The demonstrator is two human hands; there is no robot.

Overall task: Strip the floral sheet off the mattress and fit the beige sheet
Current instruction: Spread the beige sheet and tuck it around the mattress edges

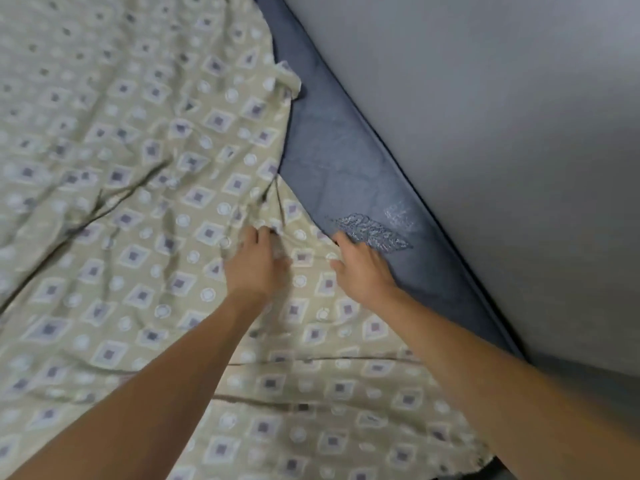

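Observation:
A beige sheet [131, 188] with a pattern of diamonds and circles lies wrinkled over most of the blue mattress [332, 157]. Its edge runs diagonally, leaving a bare blue strip with an embroidered leaf [374, 232] along the wall. My left hand [256, 261] pinches a bunched fold of the beige sheet near that edge. My right hand [360, 268] grips the sheet's edge, its fingers at the leaf. No floral sheet is in view.
A plain grey wall [502, 133] runs right along the mattress's far side, meeting it at a dark seam. A small folded flap of the sheet [287, 81] sticks up at its far edge.

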